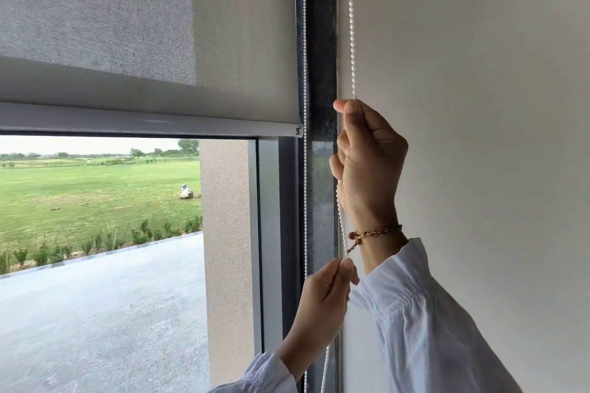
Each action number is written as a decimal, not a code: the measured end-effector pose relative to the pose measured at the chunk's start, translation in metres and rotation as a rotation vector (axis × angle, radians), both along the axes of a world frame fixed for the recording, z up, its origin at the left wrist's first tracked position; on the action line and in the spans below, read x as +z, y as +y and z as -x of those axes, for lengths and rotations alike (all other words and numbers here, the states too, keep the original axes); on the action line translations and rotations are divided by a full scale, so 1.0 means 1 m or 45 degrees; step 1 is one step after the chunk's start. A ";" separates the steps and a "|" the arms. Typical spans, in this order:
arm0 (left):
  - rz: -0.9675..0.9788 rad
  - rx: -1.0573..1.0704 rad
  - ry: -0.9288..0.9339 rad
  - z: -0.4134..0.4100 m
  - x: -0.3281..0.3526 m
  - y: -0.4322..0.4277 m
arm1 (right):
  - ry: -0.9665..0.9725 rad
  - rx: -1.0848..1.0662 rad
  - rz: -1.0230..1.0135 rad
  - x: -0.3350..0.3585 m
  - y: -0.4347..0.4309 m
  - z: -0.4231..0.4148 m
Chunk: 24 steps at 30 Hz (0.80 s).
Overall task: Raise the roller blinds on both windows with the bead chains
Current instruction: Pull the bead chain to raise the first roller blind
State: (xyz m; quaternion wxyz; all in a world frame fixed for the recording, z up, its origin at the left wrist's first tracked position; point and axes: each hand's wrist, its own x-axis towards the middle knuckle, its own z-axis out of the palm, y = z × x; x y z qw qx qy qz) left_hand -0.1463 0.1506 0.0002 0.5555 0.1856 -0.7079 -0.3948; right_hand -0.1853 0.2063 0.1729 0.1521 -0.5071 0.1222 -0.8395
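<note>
A grey roller blind [143, 19] covers the upper part of the window, its bottom bar [150, 120] sitting roughly mid-height. A white bead chain [351, 25] hangs in front of the wall beside the dark window frame; its other strand [305, 41] runs down the blind's right edge. My right hand [367, 163] is shut on the front strand, pinching it at thumb height. Lower down, my left hand [322, 303] pinches the same strand below the right wrist. The chain between the two hands is partly hidden behind my right hand.
A plain white wall [479, 105] fills the right side. The dark window frame [322, 57] stands between blind and wall. Through the glass lie a paved terrace [95, 313] and a green field [95, 185]. White sleeves cover both forearms.
</note>
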 end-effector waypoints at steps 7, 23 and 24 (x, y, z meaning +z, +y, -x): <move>0.005 0.037 -0.016 -0.001 -0.008 -0.001 | -0.009 0.010 -0.034 -0.010 -0.004 0.000; -0.002 0.037 -0.041 -0.001 -0.006 -0.005 | 0.082 -0.158 -0.080 -0.002 -0.027 0.009; -0.002 0.037 -0.034 -0.002 -0.006 -0.005 | 0.082 -0.154 -0.084 -0.001 -0.028 0.009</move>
